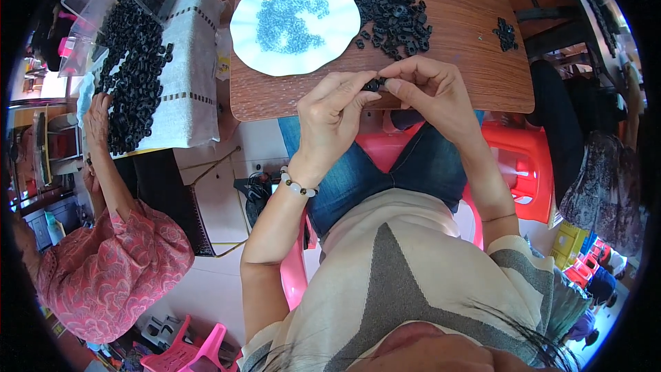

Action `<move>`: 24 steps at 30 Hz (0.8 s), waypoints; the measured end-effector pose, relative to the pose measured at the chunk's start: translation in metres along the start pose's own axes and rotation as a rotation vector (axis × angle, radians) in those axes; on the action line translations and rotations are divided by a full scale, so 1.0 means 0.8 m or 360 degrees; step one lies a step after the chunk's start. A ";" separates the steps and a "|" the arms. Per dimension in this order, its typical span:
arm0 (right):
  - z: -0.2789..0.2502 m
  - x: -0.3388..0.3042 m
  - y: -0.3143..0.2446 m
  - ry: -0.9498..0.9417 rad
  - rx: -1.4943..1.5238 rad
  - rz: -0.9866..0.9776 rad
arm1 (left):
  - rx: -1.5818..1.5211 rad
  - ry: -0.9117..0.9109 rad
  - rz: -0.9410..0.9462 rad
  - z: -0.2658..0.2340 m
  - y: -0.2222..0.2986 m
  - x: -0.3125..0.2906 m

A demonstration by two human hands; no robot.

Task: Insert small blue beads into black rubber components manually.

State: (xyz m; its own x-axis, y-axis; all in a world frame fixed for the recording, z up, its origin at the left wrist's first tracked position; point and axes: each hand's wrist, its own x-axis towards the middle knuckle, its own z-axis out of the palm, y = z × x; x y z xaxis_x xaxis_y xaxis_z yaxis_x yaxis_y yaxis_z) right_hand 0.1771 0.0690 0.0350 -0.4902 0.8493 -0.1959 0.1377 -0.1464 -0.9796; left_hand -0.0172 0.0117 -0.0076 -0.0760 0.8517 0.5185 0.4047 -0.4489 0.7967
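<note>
The work surface is a table (468,38) with a brown wood-grain top and rounded corners; the person sits at its near edge. The left hand (329,110) is closed, with thumb and forefinger pinching a small black part (372,86) just above the table, near the middle of the near edge. The right hand (435,100) meets it there, thumb and forefinger pressed together at the right end of the same part, the other fingers curled. Whether the item is one part or two joined cannot be told at this size. A bracelet (300,187) of pale and dark beads encircles the left wrist.

On the table, a white plate (242,40) with a scalloped rim occupies the far left corner and bears a spread of small clear pieces (289,22). Immediately right of the plate, toward the far edge, lies a loose pile of black parts (394,15). A much smaller cluster of black parts (506,34) sits near the right edge, well apart from the pile.

To the left, a separate surface carries a white cloth (187,72) and a large black heap (131,93); a co-worker (120,265) in a red patterned top sits beside it.
</note>
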 end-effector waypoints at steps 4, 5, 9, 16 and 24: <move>-0.003 0.001 0.002 -0.0007 -0.0070 -0.0063 | 0.0037 -0.0022 0.0014 0.001 0.000 0.000; -0.004 0.001 0.001 -0.0022 -0.0047 -0.0070 | 0.0039 -0.0017 0.0025 0.003 -0.001 -0.001; -0.002 -0.001 0.001 -0.0019 0.0035 -0.0131 | -0.0021 0.0000 -0.0002 0.005 -0.002 -0.002; -0.003 0.000 0.003 -0.0062 0.0011 -0.0054 | -0.0052 -0.0015 -0.0095 0.005 -0.001 -0.003; 0.001 0.004 0.016 0.0137 -0.0356 -0.0486 | -0.0026 -0.0065 -0.0058 0.007 -0.006 -0.006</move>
State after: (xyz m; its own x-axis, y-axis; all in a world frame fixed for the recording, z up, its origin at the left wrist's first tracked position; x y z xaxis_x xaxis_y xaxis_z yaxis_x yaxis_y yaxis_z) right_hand 0.1764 0.0691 0.0220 -0.4648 0.8777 0.1170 0.1854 0.2257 -0.9564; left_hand -0.0133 0.0116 -0.0154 -0.0529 0.8777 0.4763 0.3874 -0.4216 0.8199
